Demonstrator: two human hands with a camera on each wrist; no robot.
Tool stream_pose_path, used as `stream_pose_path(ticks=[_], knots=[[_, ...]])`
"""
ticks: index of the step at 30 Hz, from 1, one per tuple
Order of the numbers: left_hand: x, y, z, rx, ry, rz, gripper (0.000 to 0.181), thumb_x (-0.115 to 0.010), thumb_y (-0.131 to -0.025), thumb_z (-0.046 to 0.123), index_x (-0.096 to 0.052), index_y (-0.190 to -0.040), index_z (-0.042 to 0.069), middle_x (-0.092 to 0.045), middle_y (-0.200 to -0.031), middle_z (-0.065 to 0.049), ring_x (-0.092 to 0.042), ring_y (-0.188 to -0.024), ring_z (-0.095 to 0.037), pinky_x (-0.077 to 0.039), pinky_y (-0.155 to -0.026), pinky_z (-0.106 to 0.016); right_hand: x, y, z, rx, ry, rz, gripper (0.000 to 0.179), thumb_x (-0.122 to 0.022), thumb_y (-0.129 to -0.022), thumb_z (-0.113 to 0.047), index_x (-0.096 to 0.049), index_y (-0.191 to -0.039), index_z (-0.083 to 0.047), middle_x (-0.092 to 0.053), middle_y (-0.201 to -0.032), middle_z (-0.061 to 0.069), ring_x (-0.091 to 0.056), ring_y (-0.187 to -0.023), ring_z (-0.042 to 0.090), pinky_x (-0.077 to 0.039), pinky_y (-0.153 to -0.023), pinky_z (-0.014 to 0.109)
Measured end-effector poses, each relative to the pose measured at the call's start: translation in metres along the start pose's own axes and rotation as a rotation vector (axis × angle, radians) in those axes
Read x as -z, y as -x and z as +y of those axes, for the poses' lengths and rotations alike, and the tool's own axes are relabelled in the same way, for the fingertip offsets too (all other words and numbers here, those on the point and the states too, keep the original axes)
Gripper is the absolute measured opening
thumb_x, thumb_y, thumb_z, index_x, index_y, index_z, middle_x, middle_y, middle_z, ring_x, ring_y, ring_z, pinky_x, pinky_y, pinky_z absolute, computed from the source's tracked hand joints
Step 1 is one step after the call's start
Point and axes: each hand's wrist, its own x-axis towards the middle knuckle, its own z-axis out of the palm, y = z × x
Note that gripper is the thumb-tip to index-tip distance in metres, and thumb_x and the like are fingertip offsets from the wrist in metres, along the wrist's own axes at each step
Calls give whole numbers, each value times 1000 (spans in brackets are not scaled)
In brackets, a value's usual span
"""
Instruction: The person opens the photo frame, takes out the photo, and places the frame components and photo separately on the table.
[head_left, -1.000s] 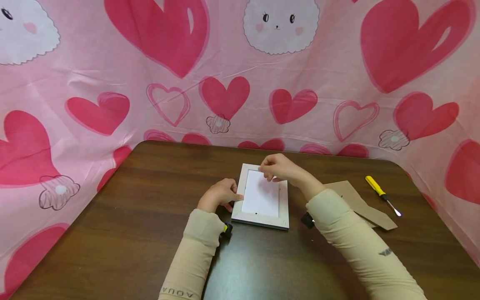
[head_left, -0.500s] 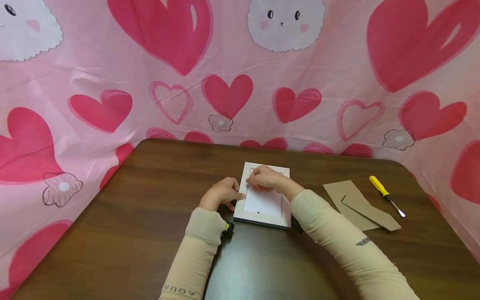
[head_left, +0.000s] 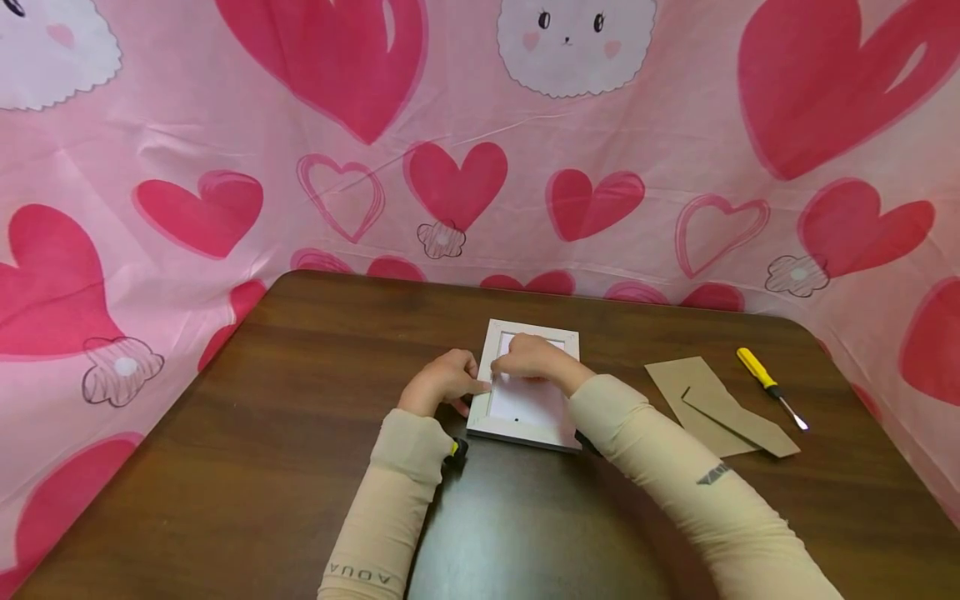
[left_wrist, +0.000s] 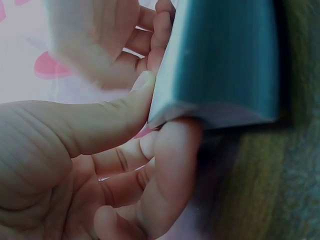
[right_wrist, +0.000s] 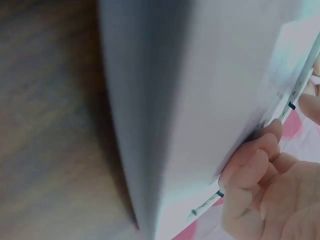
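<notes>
A whitish picture frame (head_left: 536, 432) lies back side up on the table, with a white sheet (head_left: 528, 402) inside its opening. My left hand (head_left: 444, 379) grips the frame's left rail. In the left wrist view, the thumb (left_wrist: 120, 112) is on one face and a bent finger (left_wrist: 172, 170) is against the side. My right hand (head_left: 534, 357) reaches across the opening, curled fingertips at the left inner edge, near my left thumb. Small dark tabs (right_wrist: 220, 193) show along that edge in the right wrist view, beside the curled fingers (right_wrist: 250, 167). I cannot tell whether they pinch a tab.
To the right lies a brown cardboard backing (head_left: 677, 385) with its stand leg (head_left: 738, 423) on it. A yellow-handled screwdriver (head_left: 756, 369) lies beyond it, near the right side of the dark wooden table (head_left: 322, 358). A pink heart-print cloth (head_left: 525, 108) hangs behind.
My right hand has moved from the top of the opening leftward and down to the left inner edge. My left hand keeps its grip on the frame.
</notes>
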Motion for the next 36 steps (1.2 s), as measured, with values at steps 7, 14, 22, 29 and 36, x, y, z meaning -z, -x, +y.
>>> stream_pose_path(ticks=[7,14,22,29,36], knots=[[1,2,0,2,-17,0,28,-73,-91,19,-51,-85,4,-51,-79,-7,-66,-53,-17,-52,-56,-26,-1,-1,-9,-99,51,-18,35,-61,-87,-41,-44,-69,-16,-39,-59,-2,-41,-51,12,-35,-50,25],[0,2,0,-10,-27,2,28,-74,-90,19,-51,-85,5,-52,-78,-6,-66,-52,-17,-52,-56,-26,-1,1,-7,-81,68,-16,33,-61,-86,-40,-45,-69,-16,-41,-60,-2,-41,-51,12,-35,-49,25],[1,1,0,-16,-24,4,27,-73,-91,19,-51,-86,4,-51,-79,-6,-66,-52,-16,-53,-56,-26,2,-1,-12,-122,95,-24,26,-60,-85,-35,-50,-75,-14,-45,-66,0,-45,-53,13,-37,-50,26],[2,2,1,-21,-20,14,27,-73,-91,17,-51,-86,4,-48,-78,-5,-64,-54,-17,-51,-56,-25,4,-1,-23,-123,150,-16,18,-58,-84,-30,-54,-76,-14,-51,-77,3,-48,-65,16,-40,-59,30],[-2,2,0,-7,-18,4,26,-72,-92,17,-51,-85,4,-50,-80,-6,-70,-58,-20,-53,-57,-26,-1,-1,-20,-144,100,15,23,-64,-80,-30,-49,-71,-15,-49,-70,2,-48,-60,16,-40,-55,29]])
